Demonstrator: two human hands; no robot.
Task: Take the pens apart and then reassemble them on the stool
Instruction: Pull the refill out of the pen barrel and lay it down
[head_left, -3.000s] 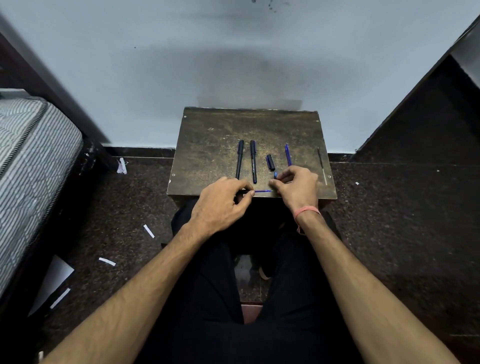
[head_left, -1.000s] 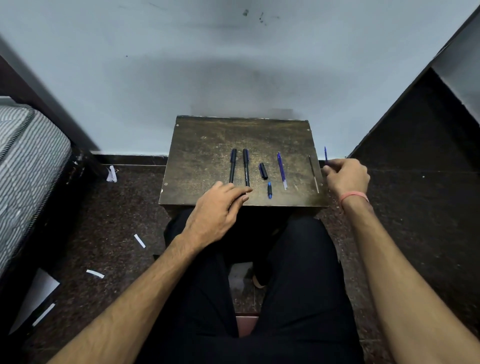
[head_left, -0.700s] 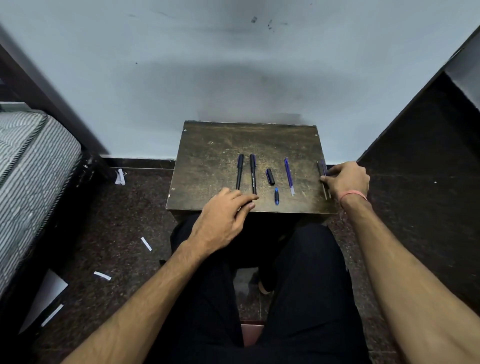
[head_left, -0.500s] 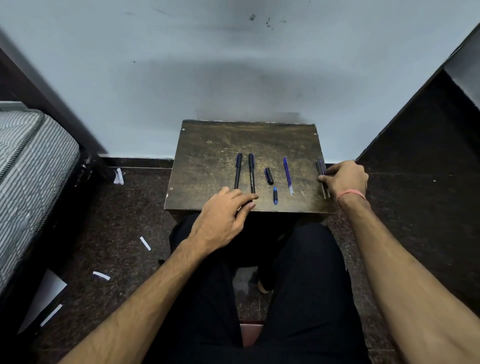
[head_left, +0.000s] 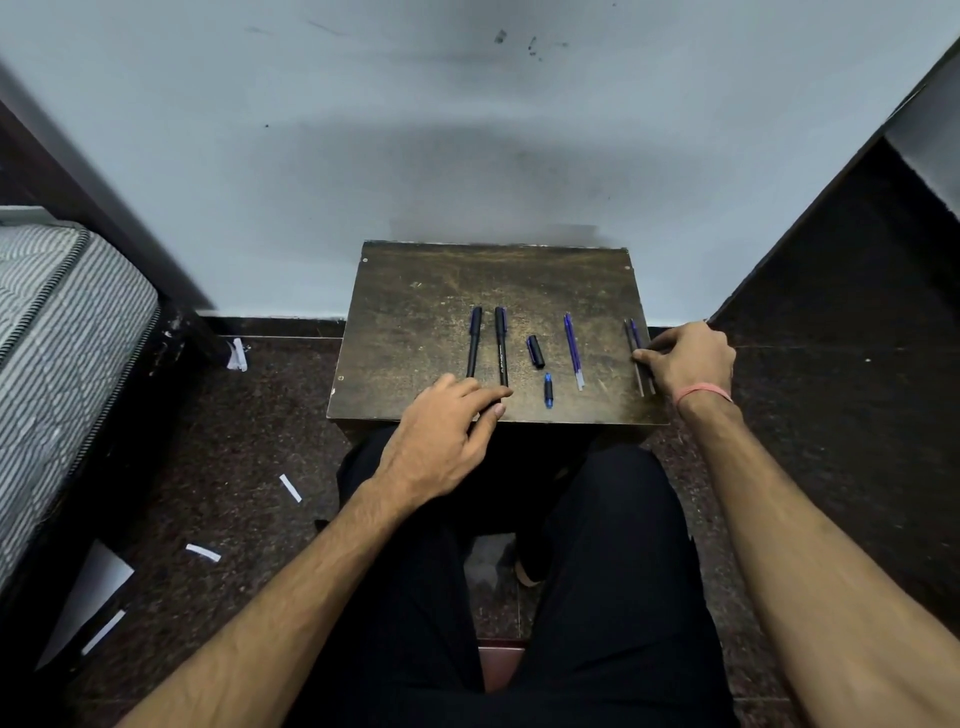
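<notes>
On the brown stool (head_left: 415, 322) lie two black pens (head_left: 474, 340) side by side, a small black cap (head_left: 535, 351), a tiny blue piece (head_left: 548, 390) and a blue refill (head_left: 573, 349). The left hand (head_left: 441, 441) rests on the stool's near edge, fingers loose, just touching the pens' near ends. The right hand (head_left: 688, 358), at the stool's right edge, pinches two thin pen parts (head_left: 636, 348) lying together there.
</notes>
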